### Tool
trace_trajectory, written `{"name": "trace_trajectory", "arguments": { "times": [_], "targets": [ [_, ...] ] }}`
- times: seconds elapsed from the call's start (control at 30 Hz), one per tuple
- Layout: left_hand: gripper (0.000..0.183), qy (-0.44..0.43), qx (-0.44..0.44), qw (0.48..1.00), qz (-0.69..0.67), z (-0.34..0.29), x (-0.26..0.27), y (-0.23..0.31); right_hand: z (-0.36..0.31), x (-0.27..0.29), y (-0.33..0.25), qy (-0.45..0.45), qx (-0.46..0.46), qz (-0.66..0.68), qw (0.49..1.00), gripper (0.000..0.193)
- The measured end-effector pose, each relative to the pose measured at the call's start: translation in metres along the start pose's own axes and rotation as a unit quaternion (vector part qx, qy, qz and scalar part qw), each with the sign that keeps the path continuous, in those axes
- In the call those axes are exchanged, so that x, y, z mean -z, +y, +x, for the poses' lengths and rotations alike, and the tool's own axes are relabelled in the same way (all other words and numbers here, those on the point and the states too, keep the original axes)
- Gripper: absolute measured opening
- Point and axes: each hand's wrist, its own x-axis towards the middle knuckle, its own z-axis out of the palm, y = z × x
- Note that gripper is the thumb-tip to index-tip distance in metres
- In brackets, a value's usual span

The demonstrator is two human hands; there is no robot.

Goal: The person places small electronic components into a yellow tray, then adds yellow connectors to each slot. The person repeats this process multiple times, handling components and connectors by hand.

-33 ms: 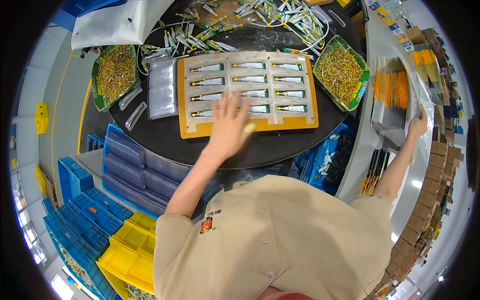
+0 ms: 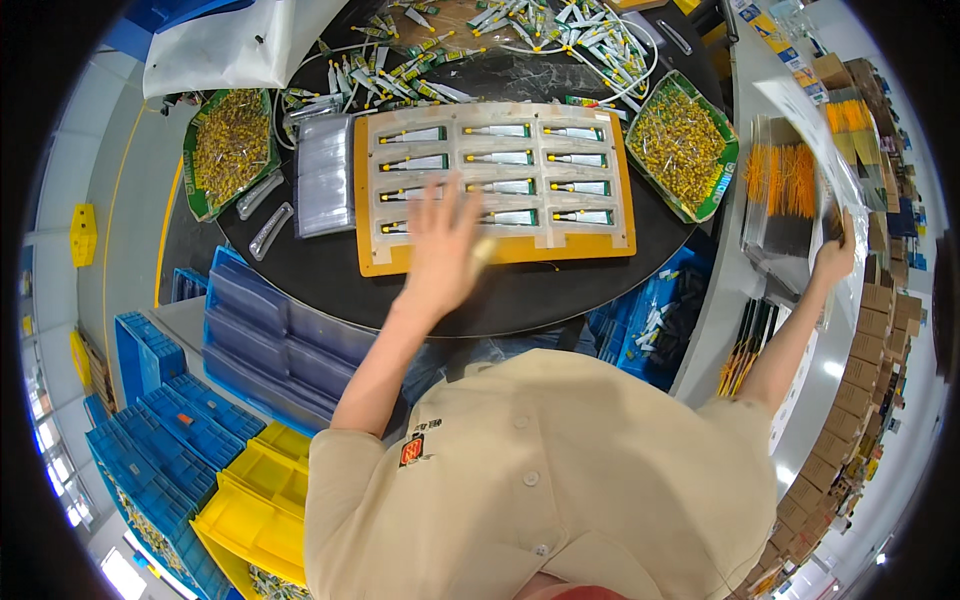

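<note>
My left hand [image 2: 440, 245] is open, fingers spread and slightly blurred, over the near left part of an orange board [image 2: 590, 246]. A pale yellow cover shows on its thumb. On the board lies a clear blister sheet [image 2: 455, 150], with several small white-and-green tubes [image 2: 500, 157] in its pockets; the hand hides part of the nearest left pockets. Far to the right, my right hand [image 2: 835, 252] is closed on the edge of a thin, shiny sheet [image 2: 815, 125], which curves up beside a stack with orange strips [image 2: 780, 175]. The fingertips are partly hidden.
Green boxes of yellow caps [image 2: 232, 145] [image 2: 682, 145] flank the board. Stacked clear blisters [image 2: 326, 180] lie left of it, loose tubes [image 2: 600, 40] behind. Blue crates [image 2: 150, 350] and yellow bins [image 2: 250, 510] stand lower left; a blue bin [image 2: 650, 335] sits under the table's right side.
My left hand has shifted slightly left over the blister sheet. At the right, the shiny sheet's far end has lifted and curls up over the stack, still in my right hand.
</note>
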Motion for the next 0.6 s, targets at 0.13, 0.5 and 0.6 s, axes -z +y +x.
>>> {"name": "trace_trajectory", "arguments": {
  "times": [0.13,0.5,0.6],
  "targets": [
    [0.049,0.162,0.130,0.977,-0.041,-0.004,0.031,-0.058,-0.113,0.038,-0.152,-0.042,0.099,0.230,0.967,0.062],
    [0.056,0.029,0.023,0.997,0.070,0.080,0.013,-0.080,-0.280,0.024,-0.290,-0.399,0.349,0.290,0.797,0.049],
    [0.060,-0.041,0.024,0.994,0.097,0.075,-0.013,-0.057,-0.250,-0.007,-0.250,-0.375,0.299,0.286,0.830,0.047]
  ]
}}
